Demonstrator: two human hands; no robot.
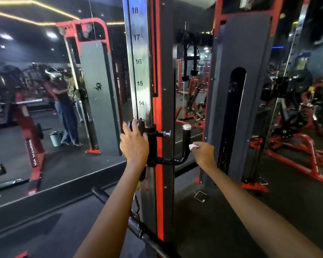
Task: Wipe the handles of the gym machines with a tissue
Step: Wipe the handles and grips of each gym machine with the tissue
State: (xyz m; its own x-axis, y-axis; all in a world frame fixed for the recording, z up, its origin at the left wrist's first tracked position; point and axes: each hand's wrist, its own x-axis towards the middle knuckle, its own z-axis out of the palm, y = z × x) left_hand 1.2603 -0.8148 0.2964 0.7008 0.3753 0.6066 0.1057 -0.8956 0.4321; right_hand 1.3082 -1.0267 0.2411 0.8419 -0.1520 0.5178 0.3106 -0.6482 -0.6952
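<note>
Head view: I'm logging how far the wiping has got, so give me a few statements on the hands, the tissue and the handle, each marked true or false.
1. The right hand pinches a white tissue. True.
2. The tissue is pressed against the chrome cap on top of the black handle. False: it sits lower, beside the handle's upright black part.
3. The left hand holds a second tissue. False: it holds none, and its fingers rest spread on the round knob of the sliding carriage.
4. The numbered steel rail shows 14 to 18 above the left hand. True.
5. The handle is painted red. False: it is black with a chrome cap.
</note>
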